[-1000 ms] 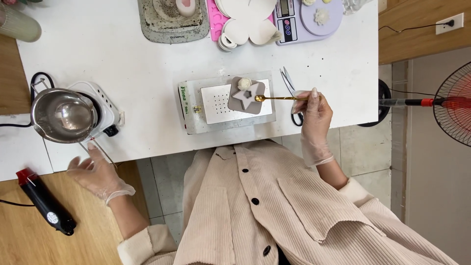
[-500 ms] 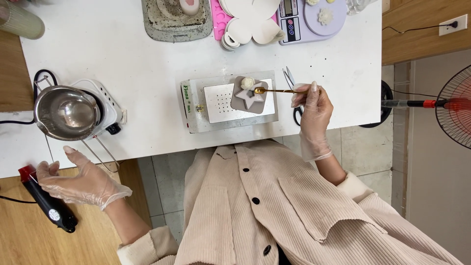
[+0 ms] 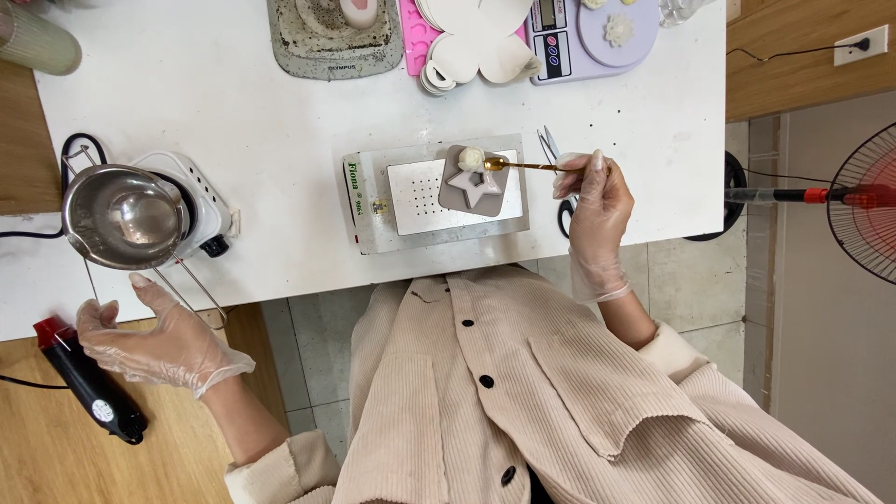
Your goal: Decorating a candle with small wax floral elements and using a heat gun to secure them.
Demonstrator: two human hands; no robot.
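Right hand (image 3: 593, 210), gloved, pinching the far end of a thin gold spoon (image 3: 523, 166) between thumb and fingertips; the bowl of the spoon rests against a small white lump (image 3: 470, 158) at the top edge of a grey mould with a star-shaped cavity (image 3: 476, 180). The mould sits on a flat silver scale (image 3: 411, 201) near the front edge of the white table (image 3: 280, 112). Left hand (image 3: 154, 341), also gloved, open and holding nothing, spread just below the wire handle of a steel melting pot (image 3: 123, 217), which stands on a small white hotplate (image 3: 201, 201); whether a fingertip touches the handle cannot be told from this angle. A black-and-red heat gun (image 3: 89, 383) lies on the wooden surface just beside that hand. Scissors (image 3: 551, 149) lie partly hidden behind the right hand.

Judgement on the step: the spoon work calls for a light, steady pinch with the handle kept level, so that the lump is eased into the star cavity without tipping the mould or shifting it on the scale. The mould is unsupported by the other hand, so any sideways push should be kept small
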